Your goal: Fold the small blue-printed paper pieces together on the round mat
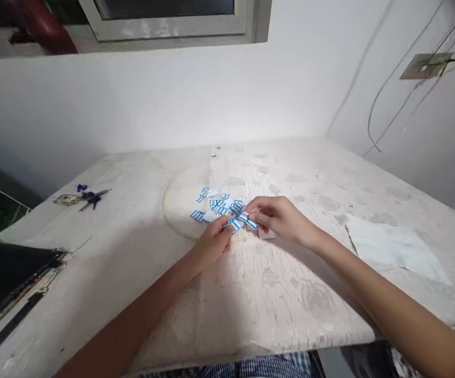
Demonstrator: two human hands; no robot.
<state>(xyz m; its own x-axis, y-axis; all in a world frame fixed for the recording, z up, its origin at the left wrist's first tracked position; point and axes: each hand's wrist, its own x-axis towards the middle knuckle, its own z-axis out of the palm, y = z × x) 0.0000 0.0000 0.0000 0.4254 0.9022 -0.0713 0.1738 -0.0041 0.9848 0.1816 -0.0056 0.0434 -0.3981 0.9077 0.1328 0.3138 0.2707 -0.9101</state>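
My left hand (214, 234) is closed on a small white piece with blue edges (236, 226), gripped between thumb and fingers. Close beside it, my right hand (276, 218) pinches another white, blue-edged piece (250, 221). The two pieces meet or overlap between my hands; I cannot tell whether they are joined. Just beyond my fingers, several similar blue-outlined pieces (220, 206) lie loosely heaped on the pale table (164, 315). Under my right hand a small light-coloured flat piece (266, 234) shows in part.
Keys (91, 197) lie at the table's left, near a dark bag or case (10, 278) with a zip. A white sheet (396, 247) rests on the right. Behind the table stands a white wall (211, 100) with a window frame (172, 29) and a socket plate (426, 65) with cords.
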